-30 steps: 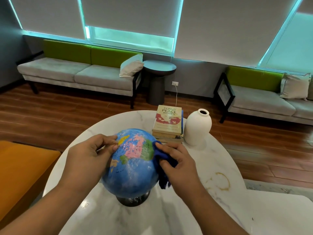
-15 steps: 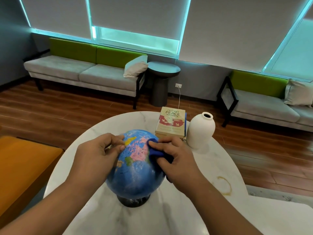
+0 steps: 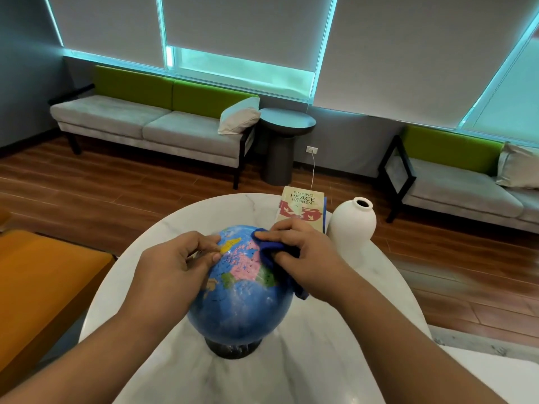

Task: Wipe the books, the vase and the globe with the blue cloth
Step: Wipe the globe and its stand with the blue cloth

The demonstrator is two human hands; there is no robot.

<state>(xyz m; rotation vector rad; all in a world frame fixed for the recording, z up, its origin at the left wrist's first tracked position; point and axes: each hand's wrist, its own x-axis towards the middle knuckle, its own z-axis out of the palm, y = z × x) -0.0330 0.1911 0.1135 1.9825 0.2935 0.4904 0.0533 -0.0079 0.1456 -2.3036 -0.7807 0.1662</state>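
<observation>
Globe sits on the tabletop. Right grip clamps the bunched blue cloth on the globe's upper right. Left grip curls onto its upper left, bracing. Advice: brace firmly, overlap strokes down towards the globe's base, use light pressure so it doesn't tip.

The globe fills the frame's centre, with the left hand on its left flank and the right hand, holding the blue cloth, on its upper right. Just above, the books and vase crowd the far edge of the table. Open marble lies lower right and along the left rim.
</observation>
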